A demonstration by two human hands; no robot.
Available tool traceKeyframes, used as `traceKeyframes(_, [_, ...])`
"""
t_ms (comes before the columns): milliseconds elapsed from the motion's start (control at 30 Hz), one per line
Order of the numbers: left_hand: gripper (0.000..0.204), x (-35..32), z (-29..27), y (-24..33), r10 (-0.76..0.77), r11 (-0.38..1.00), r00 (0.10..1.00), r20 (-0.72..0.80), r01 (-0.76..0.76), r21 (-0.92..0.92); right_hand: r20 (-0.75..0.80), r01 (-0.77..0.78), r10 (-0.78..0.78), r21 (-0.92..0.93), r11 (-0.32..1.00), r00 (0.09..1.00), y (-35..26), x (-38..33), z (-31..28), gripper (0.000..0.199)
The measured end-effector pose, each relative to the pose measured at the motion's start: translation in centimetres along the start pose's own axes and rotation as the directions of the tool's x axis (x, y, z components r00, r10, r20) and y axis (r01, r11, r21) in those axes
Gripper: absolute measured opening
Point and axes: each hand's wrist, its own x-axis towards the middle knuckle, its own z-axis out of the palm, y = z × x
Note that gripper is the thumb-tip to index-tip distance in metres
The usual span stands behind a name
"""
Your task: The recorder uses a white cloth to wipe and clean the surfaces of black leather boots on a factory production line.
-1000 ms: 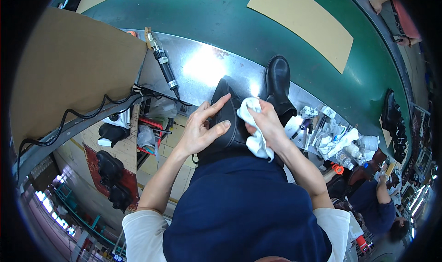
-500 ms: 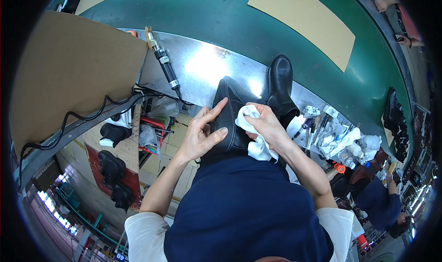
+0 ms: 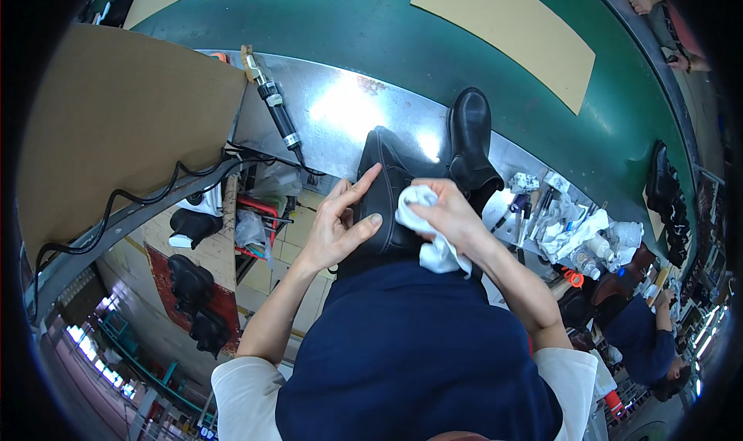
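A black leather boot (image 3: 379, 209) lies toe-away in front of my navy apron (image 3: 418, 348), its toe by the metal strip of the bench. My left hand (image 3: 337, 228) grips its left side, index finger stretched along the leather and thumb set apart; the remaining fingers are partly hidden. In my right hand (image 3: 449, 212) a crumpled white cloth (image 3: 441, 255) is bunched, pressed against or just over the boot's right side; contact is hard to make out. Another black boot (image 3: 470, 127) rests on the bench ahead of that hand.
A black pen-shaped power tool (image 3: 280, 120) with its cord lies at left, beside a large cardboard sheet (image 3: 131, 131). Crumpled wipes (image 3: 573, 236), bottles and pens crowd the right. Tan boards (image 3: 511, 34) lie on the green bench (image 3: 379, 38). Co-workers are at the right edge.
My right hand and the cloth have shifted slightly on the boot's right side, and the cloth is blurred. My left hand keeps its hold. The view has moved a little.
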Motion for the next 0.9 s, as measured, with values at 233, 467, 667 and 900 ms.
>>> traceKeyframes(233, [0.066, 0.1, -0.1, -0.2, 0.028, 0.999, 1.000, -0.004, -0.028, 0.026, 0.014, 0.027, -0.026, -0.060, 0.998, 1.000, 0.4, 0.4, -0.3, 0.007])
traceKeyframes(467, [0.067, -0.1, 0.1, -0.3, 0.050, 0.997, 0.999, 0.001, -0.050, 0.055, -0.001, 0.096, -0.098, -0.179, 0.979, 0.995, 1.0, 0.3, -0.4, 0.007])
traceKeyframes(667, [0.067, -0.1, 0.1, -0.1, 0.035, 0.998, 0.999, 0.001, -0.035, 0.048, 0.030, 0.128, -0.124, -0.165, 0.978, 0.992, 1.4, 0.4, -0.5, 0.008])
traceKeyframes(900, [0.069, -0.1, 0.3, -0.7, 0.131, 0.990, 0.991, 0.010, -0.131, 0.056, -0.104, 0.168, -0.185, -0.155, 0.974, 0.977, 0.8, 3.3, -1.5, 0.005])
